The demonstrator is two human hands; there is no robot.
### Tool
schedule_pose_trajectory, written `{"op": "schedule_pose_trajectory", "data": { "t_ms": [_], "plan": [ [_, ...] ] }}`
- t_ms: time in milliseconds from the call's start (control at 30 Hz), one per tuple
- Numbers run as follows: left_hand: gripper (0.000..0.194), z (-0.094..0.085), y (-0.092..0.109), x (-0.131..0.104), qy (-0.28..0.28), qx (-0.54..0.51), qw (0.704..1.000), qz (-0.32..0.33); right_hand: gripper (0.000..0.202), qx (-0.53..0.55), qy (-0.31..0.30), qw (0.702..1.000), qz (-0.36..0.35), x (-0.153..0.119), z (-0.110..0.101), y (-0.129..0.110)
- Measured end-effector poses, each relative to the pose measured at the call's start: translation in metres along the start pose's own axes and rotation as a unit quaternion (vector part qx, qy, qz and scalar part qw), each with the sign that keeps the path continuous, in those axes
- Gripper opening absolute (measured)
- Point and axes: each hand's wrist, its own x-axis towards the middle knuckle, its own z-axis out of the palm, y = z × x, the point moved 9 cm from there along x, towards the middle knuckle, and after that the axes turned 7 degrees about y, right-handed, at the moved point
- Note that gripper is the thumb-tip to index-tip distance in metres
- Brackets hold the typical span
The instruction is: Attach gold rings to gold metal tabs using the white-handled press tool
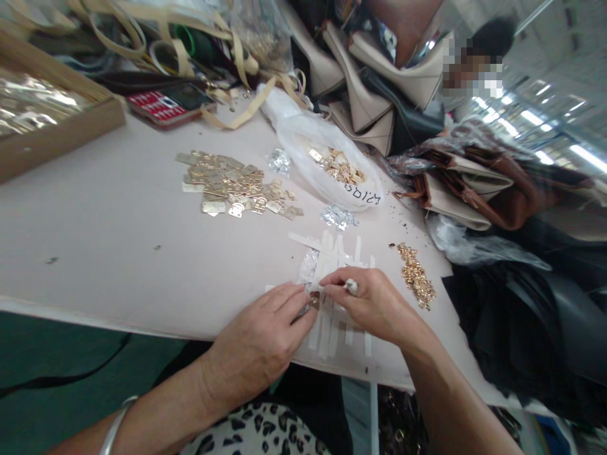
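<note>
My left hand (268,328) rests low over the table with its fingers together, the fingertips on a small brownish-gold metal piece (314,299). Close on its right, my right hand (365,297) pinches something too small to make out beside that piece, and a whitish object (351,286) shows between its curled fingers. White strips (326,253) lie crossed under and around both hands. Small clear plastic pieces (309,265) lie just beyond my left fingertips. A pile of small silver pieces (339,216) sits above the strips.
Flat gold plates (227,180) are heaped at centre left. Behind are a white plastic bag (303,136) of gold parts and a red phone (165,104). A box (61,136) stands left, gold rings (416,278) lie right, and leather bags (474,183) are piled beyond.
</note>
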Motion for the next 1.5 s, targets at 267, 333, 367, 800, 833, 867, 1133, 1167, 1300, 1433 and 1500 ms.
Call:
{"op": "schedule_pose_trajectory", "data": {
  "t_ms": [267,333,367,800,833,867,1133,1167,1300,1433,1500],
  "plan": [
    [0.032,-0.004,0.001,0.001,0.015,0.006,1.0,0.018,0.013,0.56,0.259,0.786,0.029,-0.024,-0.059,0.029],
    [0.032,-0.002,0.001,0.001,0.012,0.006,1.0,0.016,0.013,0.641,0.283,0.713,0.028,-0.02,-0.048,0.044],
    [0.032,-0.002,0.001,0.001,0.01,0.006,1.0,0.015,0.014,0.669,0.294,0.682,0.031,-0.018,-0.041,0.052],
    [0.036,0.003,-0.001,-0.003,-0.023,-0.001,1.0,0.008,0.02,0.76,0.287,0.58,0.055,0.001,0.004,0.09],
    [0.036,0.003,-0.001,-0.003,-0.025,-0.005,1.0,0.005,0.019,0.76,0.285,0.582,0.051,0.002,0.004,0.089],
    [0.037,0.004,-0.001,-0.003,-0.024,-0.01,1.0,0.004,0.018,0.758,0.283,0.586,0.047,0.003,0.004,0.088],
    [0.034,0.003,0.0,-0.003,-0.005,-0.019,1.0,0.006,0.022,0.707,0.265,0.653,-0.045,0.003,-0.012,0.05],
    [0.033,0.003,0.001,-0.003,-0.005,-0.019,1.0,0.008,0.023,0.695,0.261,0.667,-0.065,0.0,-0.013,0.038],
    [0.033,0.0,0.001,-0.003,0.004,-0.016,1.0,0.012,0.024,0.6,0.254,0.746,-0.139,-0.019,-0.013,-0.011],
    [0.032,0.0,0.001,-0.002,-0.003,-0.015,1.0,0.018,0.025,0.566,0.267,0.764,-0.157,-0.027,-0.016,-0.02],
    [0.032,0.0,0.001,-0.001,0.0,-0.012,1.0,0.021,0.027,0.592,0.287,0.739,-0.145,-0.026,-0.022,-0.007]
  ]
}}
